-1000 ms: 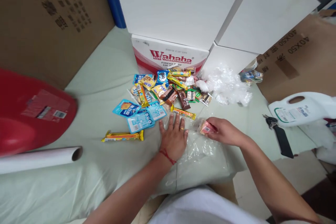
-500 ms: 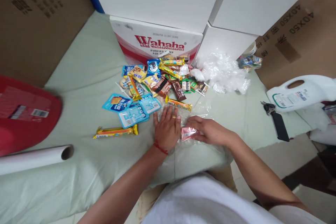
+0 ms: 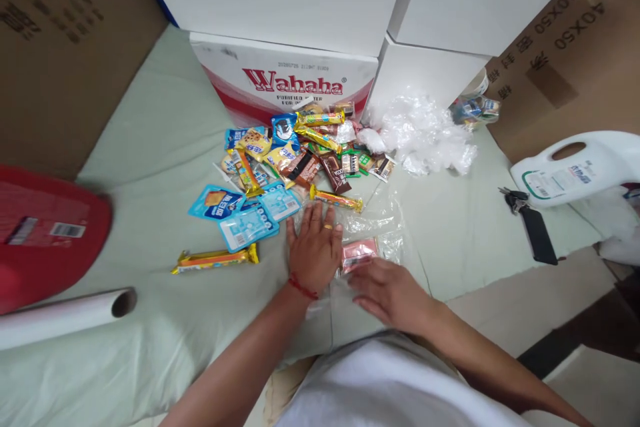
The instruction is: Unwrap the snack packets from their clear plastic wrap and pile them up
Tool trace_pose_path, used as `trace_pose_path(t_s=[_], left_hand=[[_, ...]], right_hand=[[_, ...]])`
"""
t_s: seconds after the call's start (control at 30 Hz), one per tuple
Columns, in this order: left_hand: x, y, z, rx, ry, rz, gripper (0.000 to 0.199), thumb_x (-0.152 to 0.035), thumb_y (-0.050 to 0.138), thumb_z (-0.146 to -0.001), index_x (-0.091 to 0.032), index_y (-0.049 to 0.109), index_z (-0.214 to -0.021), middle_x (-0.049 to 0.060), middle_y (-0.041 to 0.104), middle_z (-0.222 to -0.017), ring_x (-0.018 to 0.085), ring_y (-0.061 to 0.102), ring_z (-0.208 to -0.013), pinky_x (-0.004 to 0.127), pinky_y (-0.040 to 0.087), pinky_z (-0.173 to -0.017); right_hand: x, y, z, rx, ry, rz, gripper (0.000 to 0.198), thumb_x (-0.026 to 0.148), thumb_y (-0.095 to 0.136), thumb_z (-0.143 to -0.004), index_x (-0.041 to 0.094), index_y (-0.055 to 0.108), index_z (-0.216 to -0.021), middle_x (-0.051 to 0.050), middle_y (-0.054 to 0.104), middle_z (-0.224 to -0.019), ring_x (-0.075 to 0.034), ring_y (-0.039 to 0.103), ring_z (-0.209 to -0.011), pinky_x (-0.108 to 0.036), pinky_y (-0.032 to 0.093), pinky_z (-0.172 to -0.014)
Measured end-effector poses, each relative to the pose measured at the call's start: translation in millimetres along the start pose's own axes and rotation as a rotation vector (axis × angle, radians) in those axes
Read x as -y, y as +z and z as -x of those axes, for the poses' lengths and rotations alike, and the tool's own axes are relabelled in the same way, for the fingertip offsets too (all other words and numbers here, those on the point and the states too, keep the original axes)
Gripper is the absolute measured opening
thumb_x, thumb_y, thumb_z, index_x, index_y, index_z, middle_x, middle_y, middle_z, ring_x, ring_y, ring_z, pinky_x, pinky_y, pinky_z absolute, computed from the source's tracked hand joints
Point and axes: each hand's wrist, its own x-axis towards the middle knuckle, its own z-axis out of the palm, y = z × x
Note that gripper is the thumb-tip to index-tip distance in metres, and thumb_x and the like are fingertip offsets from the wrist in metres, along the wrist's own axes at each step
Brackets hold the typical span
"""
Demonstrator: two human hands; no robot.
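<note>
My left hand (image 3: 314, 248) lies flat with its fingers spread, pressing the left side of a clear plastic bag (image 3: 390, 221) on the cloth. A pink wrapped snack packet (image 3: 359, 253) lies on or inside the bag; I cannot tell which. My right hand (image 3: 385, 290) is just below the packet, fingers stretched out and apart, with its fingertips at the packet's lower edge. Beyond the left fingertips lies a yellow snack bar (image 3: 336, 199). Blue snack pouches (image 3: 249, 227) are to the left, and another yellow bar (image 3: 216, 258) lies farther left.
A heap of mixed wrapped snacks (image 3: 300, 153) rests against the Wahaha carton (image 3: 290, 77). Right of it is a pile of crumpled clear bags (image 3: 425, 133). A white jug (image 3: 570, 170) and a black phone-like object with keys (image 3: 537, 233) sit at right; a white tube (image 3: 65, 313) and red container (image 3: 50, 240) at left.
My right hand has let go of the pink packet and drawn back toward my body, leaving the packet uncovered. My left hand stays flat on the bag. The view has shifted slightly.
</note>
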Motion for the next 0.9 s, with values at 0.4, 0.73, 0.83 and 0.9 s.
trace_pose_path(t_s=[0.4,0.73,0.83,0.9], left_hand=[[5,5,2,-0.018,0.049,-0.071,0.057,-0.043,0.033,-0.106,-0.02,0.051,-0.155,0.014,0.038,-0.168,0.037,0.031,-0.157,0.076,0.014,-0.123],[7,6,2,-0.032,0.068,-0.089,0.058,-0.044,0.032,-0.107,-0.017,0.052,-0.154,0.014,0.039,-0.167,0.037,0.033,-0.156,0.073,0.016,-0.124],[7,5,3,-0.018,0.056,-0.076,0.057,-0.044,0.033,-0.106,-0.018,0.052,-0.154,0.013,0.039,-0.167,0.036,0.033,-0.156,0.072,0.017,-0.124],[6,4,2,-0.008,0.056,-0.059,0.056,-0.044,0.035,-0.106,-0.02,0.052,-0.154,0.011,0.038,-0.168,0.035,0.034,-0.156,0.072,0.017,-0.124]], right_hand=[[-19,-83,5,0.254,0.269,-0.451,0.027,0.038,0.054,-0.105,0.023,0.076,-0.109,-0.005,0.078,-0.099,-0.017,0.072,-0.088,-0.029,0.054,-0.08],[-146,-138,-214,-0.055,0.419,0.407,0.042,0.036,0.048,-0.103,0.021,0.07,-0.136,-0.009,0.07,-0.138,-0.027,0.063,-0.122,-0.036,0.048,-0.102],[-162,-149,-234,0.174,0.561,0.573,0.041,0.049,0.054,-0.099,0.021,0.082,-0.109,-0.011,0.078,-0.114,-0.029,0.068,-0.106,-0.033,0.05,-0.087],[-169,-154,-239,0.199,0.622,0.64,0.036,0.05,0.062,-0.094,0.021,0.083,-0.099,-0.011,0.079,-0.105,-0.028,0.069,-0.1,-0.032,0.049,-0.08]])
